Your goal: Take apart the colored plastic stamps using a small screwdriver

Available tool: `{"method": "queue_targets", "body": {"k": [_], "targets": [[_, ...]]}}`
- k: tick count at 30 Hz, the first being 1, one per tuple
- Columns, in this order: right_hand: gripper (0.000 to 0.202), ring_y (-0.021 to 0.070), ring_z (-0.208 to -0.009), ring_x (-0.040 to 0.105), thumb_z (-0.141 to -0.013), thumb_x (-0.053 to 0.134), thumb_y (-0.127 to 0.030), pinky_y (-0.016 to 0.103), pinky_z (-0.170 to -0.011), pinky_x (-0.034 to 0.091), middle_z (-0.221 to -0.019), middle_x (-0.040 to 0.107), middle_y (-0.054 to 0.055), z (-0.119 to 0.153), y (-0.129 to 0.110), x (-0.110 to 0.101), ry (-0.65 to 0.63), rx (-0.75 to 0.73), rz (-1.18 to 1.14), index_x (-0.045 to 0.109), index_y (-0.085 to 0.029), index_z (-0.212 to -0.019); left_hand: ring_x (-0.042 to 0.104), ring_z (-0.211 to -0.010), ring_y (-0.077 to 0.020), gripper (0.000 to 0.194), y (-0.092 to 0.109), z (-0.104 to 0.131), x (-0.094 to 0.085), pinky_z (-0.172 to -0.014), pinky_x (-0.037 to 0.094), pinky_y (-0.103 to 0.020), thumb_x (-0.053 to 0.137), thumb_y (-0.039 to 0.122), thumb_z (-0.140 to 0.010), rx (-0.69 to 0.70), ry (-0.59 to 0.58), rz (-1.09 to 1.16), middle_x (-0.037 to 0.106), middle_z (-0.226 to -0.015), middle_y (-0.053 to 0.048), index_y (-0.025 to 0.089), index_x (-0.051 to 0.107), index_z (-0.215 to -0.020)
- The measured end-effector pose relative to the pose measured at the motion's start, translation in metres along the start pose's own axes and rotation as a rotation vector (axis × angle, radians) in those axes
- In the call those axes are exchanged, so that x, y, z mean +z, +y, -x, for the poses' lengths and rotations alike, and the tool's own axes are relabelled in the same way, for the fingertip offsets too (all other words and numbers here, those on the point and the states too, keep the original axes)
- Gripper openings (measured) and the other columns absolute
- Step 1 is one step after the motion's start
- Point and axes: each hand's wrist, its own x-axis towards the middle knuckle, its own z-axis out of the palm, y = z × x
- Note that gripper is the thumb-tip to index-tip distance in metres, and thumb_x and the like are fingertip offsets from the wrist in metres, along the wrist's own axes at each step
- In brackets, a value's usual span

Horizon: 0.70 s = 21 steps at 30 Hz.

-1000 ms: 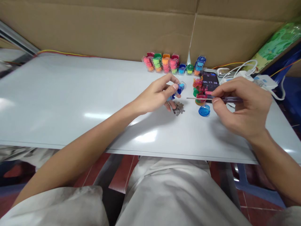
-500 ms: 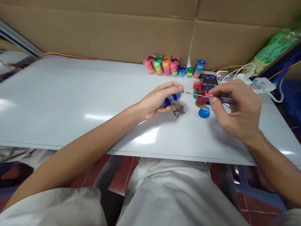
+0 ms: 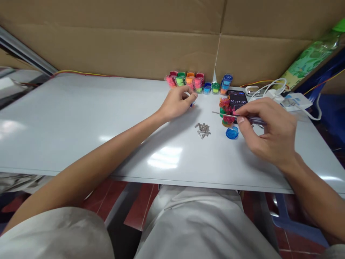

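Note:
My left hand (image 3: 179, 102) reaches over the table towards the coloured row at the back. Its fingers are curled round a small blue plastic piece (image 3: 192, 104), mostly hidden by the hand. My right hand (image 3: 269, 133) is closed on the handle of a screwdriver (image 3: 225, 114), whose thin metal shaft points left above the table. Between and below the hands lies a loose pile of small flat metal blades (image 3: 203, 131). A round blue clear plastic cap (image 3: 232, 132) sits just left of my right hand. Past the shaft stand stacked red, green and orange plastic parts (image 3: 226, 111).
Several small bright plastic pieces (image 3: 190, 79) stand in a row along the cardboard wall (image 3: 129, 50). A phone (image 3: 237, 97) with a running timer lies behind the screwdriver. White cables (image 3: 269, 86) and a green bottle (image 3: 309, 59) are at the back right.
My left hand has moved away and to the left, from above the metal blades to near the back row, with the blue piece. My right hand has hardly moved.

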Motion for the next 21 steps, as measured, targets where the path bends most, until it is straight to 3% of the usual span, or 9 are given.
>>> {"method": "queue_targets", "body": {"k": [4,9,13,17,21], "targets": [[0.024,0.0203,-0.083,0.069,-0.090,0.067,-0.005,0.035,-0.070,0.057,-0.095,0.074,0.003,0.000,0.000,0.000,-0.016,0.000,0.012,0.069,-0.026,-0.103,0.054,-0.067,-0.0135,0.031,-0.016,-0.025,0.011,-0.062,0.039,-0.027,0.068,0.044,-0.096,0.128,-0.111,-0.007,0.068,-0.077,-0.004,0.016,0.069,-0.084],[0.023,0.0197,-0.083,0.071,-0.089,0.067,-0.004,0.033,-0.070,0.057,-0.094,0.075,0.003,0.000,0.001,-0.001,-0.026,-0.006,0.015,0.070,-0.024,-0.101,0.062,-0.079,-0.0170,0.039,-0.020,-0.036,0.020,-0.072,0.044,-0.029,0.060,0.048,-0.101,0.218,-0.138,-0.119,0.076,-0.092,-0.008,0.014,0.077,-0.095],[0.026,0.0217,-0.084,0.071,-0.088,0.067,-0.004,0.036,-0.071,0.057,-0.095,0.076,0.003,0.000,0.000,-0.003,-0.033,-0.018,0.000,0.070,-0.025,-0.103,0.068,-0.098,-0.0198,0.031,-0.013,-0.028,-0.004,-0.077,0.047,-0.028,0.058,0.036,-0.099,0.271,-0.181,-0.239,0.078,-0.115,-0.009,0.016,0.078,-0.111],[0.029,0.0245,-0.084,0.070,-0.090,0.066,-0.005,0.040,-0.072,0.056,-0.095,0.076,0.002,-0.001,-0.001,-0.006,-0.025,-0.006,0.025,0.069,-0.030,-0.105,0.068,-0.106,-0.0227,0.032,-0.008,-0.006,-0.035,-0.082,0.050,-0.029,0.066,0.024,-0.085,0.298,-0.332,-0.371,0.076,-0.120,-0.009,0.019,0.077,-0.114],[0.032,0.0249,-0.083,0.070,-0.090,0.066,-0.004,0.041,-0.071,0.055,-0.096,0.076,0.001,-0.001,-0.001,-0.007,-0.034,-0.016,0.025,0.069,-0.032,-0.106,0.066,-0.107,-0.0257,0.042,-0.009,0.006,-0.045,-0.092,0.052,-0.036,0.061,0.027,-0.090,0.305,-0.456,-0.516,0.069,-0.130,-0.012,0.019,0.072,-0.129]]}}
